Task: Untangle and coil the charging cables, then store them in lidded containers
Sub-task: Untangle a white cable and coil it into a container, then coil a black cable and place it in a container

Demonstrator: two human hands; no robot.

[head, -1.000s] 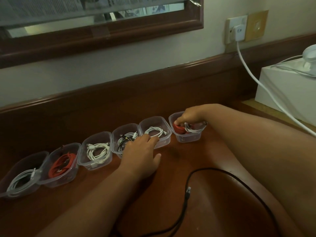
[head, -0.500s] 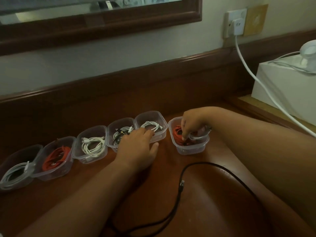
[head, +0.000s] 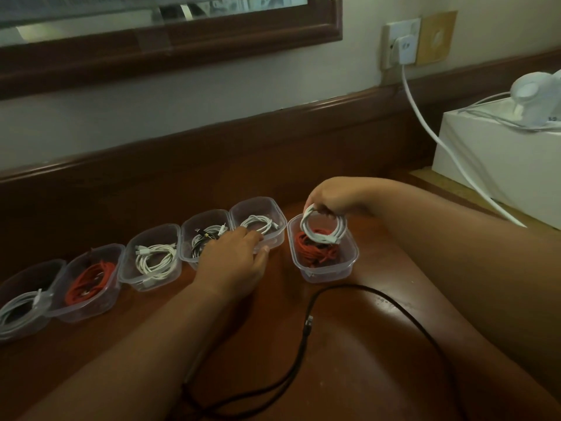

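Several clear lidless plastic containers stand in a row on the brown table. My right hand (head: 329,199) pinches a coiled white cable (head: 323,228) and holds it just above the rightmost container (head: 326,267), which has a red cable (head: 315,253) inside. My left hand (head: 235,262) rests with relaxed fingers against the front of the container (head: 277,214) holding a white coil and its neighbour (head: 188,238) with black and white cables. Further left are containers with a white cable (head: 156,261), a red cable (head: 88,284) and a pale cable (head: 18,308). A loose black cable (head: 306,326) lies on the table in front.
A white box (head: 501,165) with a white device on top stands at the right. A white cord (head: 434,138) runs from a wall plug (head: 405,50) down past it. A raised wooden ledge (head: 212,153) backs the table.
My right hand has lifted the white coil up out of the rightmost container, which has slid nearer and slightly right. My left hand has stayed by the middle containers.
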